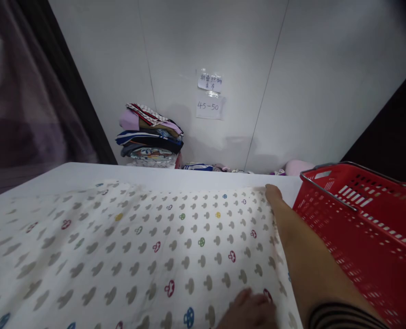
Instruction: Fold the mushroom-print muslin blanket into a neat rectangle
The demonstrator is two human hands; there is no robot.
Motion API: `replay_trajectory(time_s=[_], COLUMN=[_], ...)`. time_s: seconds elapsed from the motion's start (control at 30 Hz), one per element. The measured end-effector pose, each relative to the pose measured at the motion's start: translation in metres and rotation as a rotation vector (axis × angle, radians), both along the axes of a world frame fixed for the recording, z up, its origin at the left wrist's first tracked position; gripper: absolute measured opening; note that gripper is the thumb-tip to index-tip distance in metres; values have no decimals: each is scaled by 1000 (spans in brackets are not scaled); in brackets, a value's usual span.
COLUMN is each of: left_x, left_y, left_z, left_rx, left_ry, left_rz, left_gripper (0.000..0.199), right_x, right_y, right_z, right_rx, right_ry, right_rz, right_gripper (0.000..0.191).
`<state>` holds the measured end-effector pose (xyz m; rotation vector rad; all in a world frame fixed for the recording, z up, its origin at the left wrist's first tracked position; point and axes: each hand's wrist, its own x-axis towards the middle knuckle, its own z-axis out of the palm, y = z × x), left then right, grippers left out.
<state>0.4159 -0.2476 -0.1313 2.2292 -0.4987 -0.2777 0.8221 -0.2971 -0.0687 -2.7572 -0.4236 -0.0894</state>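
A white cloth [175, 233] printed with grey and coloured mushrooms lies spread over the table, with soft wrinkles on its left part. My right arm reaches forward along the cloth's right edge. At the far right corner, my right hand [274, 193] is closed on the edge of the cloth, its fingertips small and partly hidden. Low in the view, my left hand [248, 311] is over the cloth's near right part; it is blurred and cut off by the frame, so its finger position is unclear.
A red plastic basket [367, 228] with a metal handle stands right of my arm. Behind the white table [86, 171] is a stack of folded fabrics [151, 137]. Paper notes [209, 107] are taped to the wall, and a dark curtain [34, 91] hangs at left.
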Motion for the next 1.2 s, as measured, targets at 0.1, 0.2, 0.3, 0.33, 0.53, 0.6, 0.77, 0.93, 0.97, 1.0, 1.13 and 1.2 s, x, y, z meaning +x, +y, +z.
replay_trajectory(time_s=[0.1, 0.2, 0.3, 0.33, 0.53, 0.6, 0.77, 0.93, 0.97, 1.0, 1.13, 1.2], left_x=[4, 2, -3, -5, -6, -5, -1, -3, -6, -11, -34, -46], left_y=[32, 52, 58, 57, 53, 53, 56, 56, 54, 51, 34, 27], left_z=[33, 52, 57, 56, 51, 53, 64, 80, 83, 85, 85, 83], left_rx=[74, 186, 207, 208, 238, 248, 284, 305, 313, 322, 359, 375], left_ry=[33, -16, -56, -71, -153, -180, -200, -154, -149, -149, -170, -169], left_rz=[115, 245, 263, 261, 304, 315, 305, 314, 313, 301, 211, 192], left_gripper=[44, 54, 60, 59, 54, 52, 46, 43, 44, 44, 37, 38], right_x=[5, 6, 4, 2, -29, -53, -148, -243, -255, -264, -272, -265], right_y=[4, 8, 9, 8, -2, -11, -68, -175, -197, -216, -262, -266], right_z=[-2, -4, -4, -3, 13, 20, 26, 20, 20, 22, 37, 46], right_rx=[29, 44, 66, 84, 249, 295, 356, 407, 390, 376, 428, 460], right_ry=[-16, 8, 50, 59, 64, 64, 70, -11, -29, -45, -56, -23], right_rz=[-4, -21, -50, -60, -78, -47, 48, 117, 102, 80, -31, -55], right_gripper=[45, 43, 38, 38, 50, 49, 42, 37, 38, 39, 52, 58])
